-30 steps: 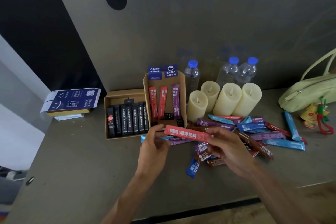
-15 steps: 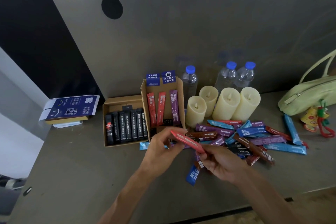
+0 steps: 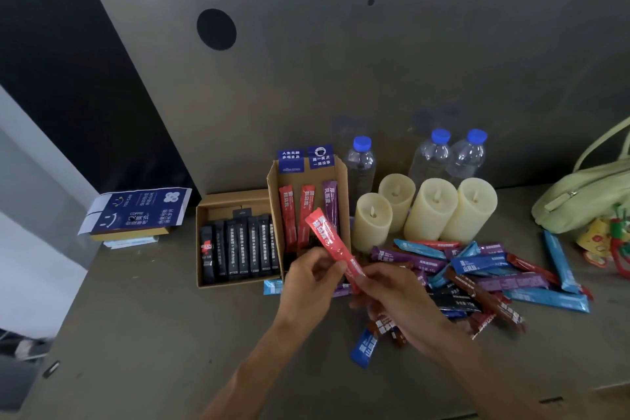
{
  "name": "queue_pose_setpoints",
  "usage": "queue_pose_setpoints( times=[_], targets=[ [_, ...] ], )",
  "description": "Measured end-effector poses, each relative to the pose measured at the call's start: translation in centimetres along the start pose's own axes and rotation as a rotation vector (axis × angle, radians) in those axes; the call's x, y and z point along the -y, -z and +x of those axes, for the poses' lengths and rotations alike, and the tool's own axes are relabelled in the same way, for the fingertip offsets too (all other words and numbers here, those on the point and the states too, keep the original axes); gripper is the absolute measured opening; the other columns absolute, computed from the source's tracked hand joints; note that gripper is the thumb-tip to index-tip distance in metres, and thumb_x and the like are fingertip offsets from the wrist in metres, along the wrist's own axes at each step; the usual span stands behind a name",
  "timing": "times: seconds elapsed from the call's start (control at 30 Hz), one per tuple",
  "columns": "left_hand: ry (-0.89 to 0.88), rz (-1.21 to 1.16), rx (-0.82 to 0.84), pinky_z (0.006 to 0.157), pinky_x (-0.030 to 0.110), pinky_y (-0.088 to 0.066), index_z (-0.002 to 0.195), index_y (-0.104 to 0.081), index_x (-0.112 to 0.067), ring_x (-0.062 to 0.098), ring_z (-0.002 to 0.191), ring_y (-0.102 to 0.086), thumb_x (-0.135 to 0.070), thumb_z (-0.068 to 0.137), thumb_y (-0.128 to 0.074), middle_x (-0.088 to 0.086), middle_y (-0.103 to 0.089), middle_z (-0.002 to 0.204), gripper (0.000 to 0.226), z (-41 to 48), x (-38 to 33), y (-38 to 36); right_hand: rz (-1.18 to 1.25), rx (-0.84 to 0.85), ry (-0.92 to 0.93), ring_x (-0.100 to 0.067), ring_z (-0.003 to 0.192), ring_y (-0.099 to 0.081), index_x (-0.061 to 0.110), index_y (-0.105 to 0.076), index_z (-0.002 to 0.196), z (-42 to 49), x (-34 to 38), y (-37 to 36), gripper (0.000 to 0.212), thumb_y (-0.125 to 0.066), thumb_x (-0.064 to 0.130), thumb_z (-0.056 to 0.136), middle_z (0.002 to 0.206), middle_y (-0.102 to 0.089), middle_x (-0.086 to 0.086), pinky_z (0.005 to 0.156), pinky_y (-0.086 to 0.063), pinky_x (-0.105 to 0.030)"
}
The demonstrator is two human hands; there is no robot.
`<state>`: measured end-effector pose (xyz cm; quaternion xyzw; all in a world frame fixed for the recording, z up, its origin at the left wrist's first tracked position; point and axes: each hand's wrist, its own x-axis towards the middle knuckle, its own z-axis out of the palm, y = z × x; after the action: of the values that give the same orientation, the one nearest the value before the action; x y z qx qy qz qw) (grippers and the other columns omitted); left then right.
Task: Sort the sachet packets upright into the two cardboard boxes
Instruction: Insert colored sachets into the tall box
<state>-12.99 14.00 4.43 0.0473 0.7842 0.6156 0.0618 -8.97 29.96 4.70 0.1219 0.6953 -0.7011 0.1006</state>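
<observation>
Both hands are on one red sachet (image 3: 330, 244), centre of frame. The left hand (image 3: 308, 286) pinches its middle between thumb and fingers; the right hand (image 3: 400, 300) grips the lower end with curled fingers. The sachet is tilted, top end up and left, overlapping the front of the tall cardboard box (image 3: 306, 177), not inside it. The tall box holds two red sachets (image 3: 289, 222) and one purple sachet (image 3: 330, 201), all upright. Touching its left side is the low cardboard box (image 3: 231, 203), with a row of black sachets (image 3: 238, 245) standing in it. The loose pile of sachets (image 3: 484, 269) (blue, purple, brown, red, black) lies flat on the table (image 3: 136, 334), right of centre and partly under the right hand. One blue sachet (image 3: 366, 348) lies apart at lower centre. Behind the pile are four cream candles (image 3: 433, 208), then three capped water bottles (image 3: 361, 164). A green bag (image 3: 586, 194) sits at the right edge, and a blue printed carton (image 3: 136, 211) at centre left.
</observation>
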Motion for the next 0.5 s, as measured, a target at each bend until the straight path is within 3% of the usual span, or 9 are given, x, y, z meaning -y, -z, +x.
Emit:
queue_pose_setpoints(
  times=[0.13,0.23,0.3,0.4,0.5],
  targets=[
    [0.059,0.080,-0.191,0.062,0.009,-0.048,0.087,-0.067,-0.021,0.002,0.076,-0.068,-0.018,0.094,-0.064,-0.009,-0.073,0.082,0.008,2.7,0.1,-0.4,-0.106,-0.065,-0.049,-0.021,0.079,-0.075,0.016,-0.066,0.110,1.1,0.6,0.0,0.015,-0.065,0.017,0.095,0.090,-0.077,-0.005,0.059,-0.050,-0.030],
    [0.102,0.162,-0.266,0.060,0.016,-0.047,0.092,-0.064,-0.021,0.007,0.078,-0.066,-0.018,0.095,-0.058,-0.009,-0.070,0.087,0.008,5.7,-0.4,-0.4,-0.093,-0.095,-0.083,-0.019,0.079,-0.075,0.016,-0.064,0.110,2.0,1.1,0.6,0.015,-0.062,0.017,0.096,0.097,-0.075,-0.004,0.059,-0.048,-0.026],
    [0.126,0.205,-0.236,0.061,0.016,-0.046,0.097,-0.062,-0.018,0.010,0.084,-0.065,-0.016,0.097,-0.054,-0.008,-0.067,0.090,0.009,7.3,-0.5,-0.5,-0.098,-0.089,-0.090,-0.018,0.081,-0.076,0.017,-0.065,0.110,2.3,1.3,0.9,0.014,-0.061,0.019,0.096,0.101,-0.074,-0.002,0.063,-0.048,-0.028],
    [0.157,0.305,-0.172,0.054,0.009,-0.040,0.100,-0.062,-0.015,0.007,0.077,-0.063,-0.014,0.099,-0.051,-0.007,-0.063,0.086,0.012,8.5,-0.4,-0.7,-0.106,-0.080,-0.108,-0.018,0.081,-0.076,0.017,-0.066,0.109,2.7,1.2,1.1,0.013,-0.062,0.019,0.096,0.102,-0.074,-0.001,0.064,-0.049,-0.028],
    [0.191,0.364,-0.166,0.065,0.021,-0.050,0.103,-0.064,-0.016,0.013,0.076,-0.063,-0.016,0.098,-0.052,-0.003,-0.064,0.087,0.013,9.1,0.4,-1.2,-0.125,-0.094,-0.126,-0.017,0.079,-0.076,0.016,-0.066,0.107,3.5,0.9,1.3,0.013,-0.062,0.018,0.095,0.103,-0.073,-0.003,0.062,-0.048,-0.028]
  ],
)
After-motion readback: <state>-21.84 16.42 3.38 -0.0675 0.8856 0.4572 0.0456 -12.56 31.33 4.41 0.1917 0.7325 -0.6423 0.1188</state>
